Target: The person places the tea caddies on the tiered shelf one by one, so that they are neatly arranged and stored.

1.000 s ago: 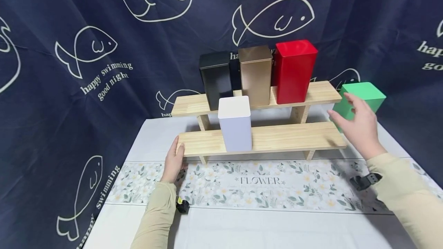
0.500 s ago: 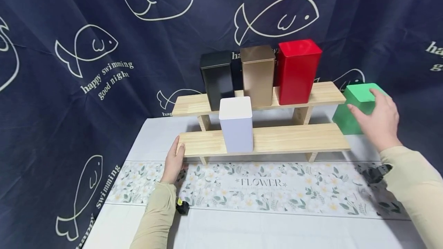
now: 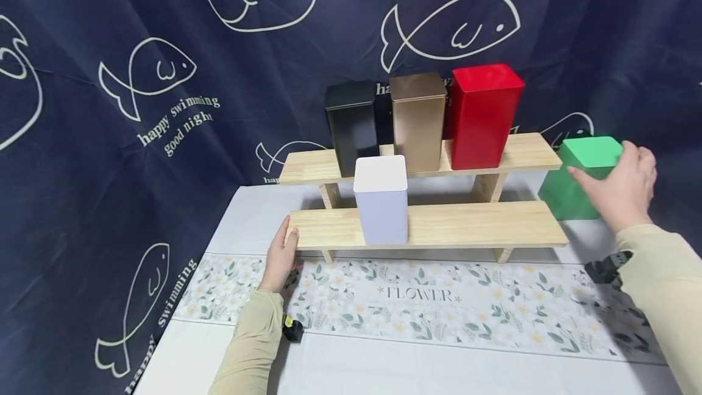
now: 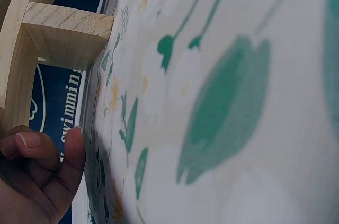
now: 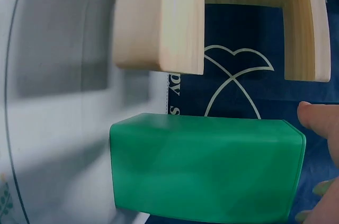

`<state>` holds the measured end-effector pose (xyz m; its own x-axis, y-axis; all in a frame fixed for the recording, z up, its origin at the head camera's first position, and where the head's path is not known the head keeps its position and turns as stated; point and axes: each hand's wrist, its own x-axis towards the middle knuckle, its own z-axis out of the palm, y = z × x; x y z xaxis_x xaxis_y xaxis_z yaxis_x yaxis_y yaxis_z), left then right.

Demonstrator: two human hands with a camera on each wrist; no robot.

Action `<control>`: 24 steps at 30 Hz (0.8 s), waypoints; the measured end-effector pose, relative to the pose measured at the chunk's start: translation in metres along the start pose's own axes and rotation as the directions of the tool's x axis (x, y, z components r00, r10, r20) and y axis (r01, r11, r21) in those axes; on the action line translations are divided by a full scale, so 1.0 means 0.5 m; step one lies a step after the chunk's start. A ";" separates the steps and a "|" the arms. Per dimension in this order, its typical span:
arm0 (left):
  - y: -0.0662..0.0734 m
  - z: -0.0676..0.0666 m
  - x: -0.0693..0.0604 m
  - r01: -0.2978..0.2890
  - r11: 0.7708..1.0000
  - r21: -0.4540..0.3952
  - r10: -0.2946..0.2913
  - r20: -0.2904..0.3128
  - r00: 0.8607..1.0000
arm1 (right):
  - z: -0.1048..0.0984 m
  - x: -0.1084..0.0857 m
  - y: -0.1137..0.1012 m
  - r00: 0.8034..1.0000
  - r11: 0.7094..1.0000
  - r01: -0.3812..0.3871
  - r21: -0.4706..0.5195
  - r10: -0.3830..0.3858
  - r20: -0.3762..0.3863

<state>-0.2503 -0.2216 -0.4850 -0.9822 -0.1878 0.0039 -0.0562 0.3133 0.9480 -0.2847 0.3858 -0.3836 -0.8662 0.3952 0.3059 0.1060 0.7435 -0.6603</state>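
Note:
My left hand [image 3: 281, 262] holds the left end of the lower wooden shelf [image 3: 482, 224]. In the left wrist view its curled fingers [image 4: 39, 152] lie by the end of the board. At the right, my right hand [image 3: 625, 188] is at a green box [image 3: 570, 191] that stands behind the shelf's right end. Its thumb and fingers are spread apart near the box top. The right wrist view shows the thumb [image 5: 318, 118] beyond the box's top end, with a gap visible; contact by the other fingers cannot be told.
A white box [image 3: 382, 206] stands on the lower board. The upper board [image 3: 309, 166] bears a black box [image 3: 353, 133], a bronze box [image 3: 418, 127] and a red box [image 3: 484, 120]. A navy curtain [image 3: 164, 200] hangs behind. A flowered strip [image 3: 439, 316] crosses the white table in front.
My right hand has moved right, from the green box's front left to its right side near the top. The left hand stays on the shelf. The view has shifted slightly.

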 end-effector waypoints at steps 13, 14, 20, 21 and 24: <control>-0.002 0.011 -0.001 -0.004 1.000 0.014 0.004 -0.010 1.000 | 0.008 0.013 0.030 0.986 0.987 -0.155 -0.042 0.157 0.058; -0.002 0.012 -0.002 -0.004 1.000 0.016 0.004 -0.012 1.000 | 0.009 0.014 0.033 0.985 0.987 -0.157 -0.044 0.160 0.062; 0.000 0.009 -0.002 -0.008 1.000 0.026 0.009 -0.024 1.000 | 0.017 0.019 0.039 0.980 0.982 -0.175 -0.066 0.180 0.085; 0.001 0.008 -0.002 -0.011 1.000 0.026 0.011 -0.025 1.000 | 0.018 0.020 0.040 0.979 0.981 -0.179 -0.069 0.185 0.089; 0.000 0.005 -0.003 -0.008 1.000 0.023 0.008 -0.027 1.000 | 0.023 0.024 0.040 0.978 0.981 -0.181 -0.070 0.187 0.093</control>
<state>-0.2494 -0.2190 -0.4857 -0.9774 -0.2104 0.0206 -0.0526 0.3365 0.9402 -0.2986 0.3994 -0.4008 -0.8728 0.4751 0.1117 0.2947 0.6954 -0.6554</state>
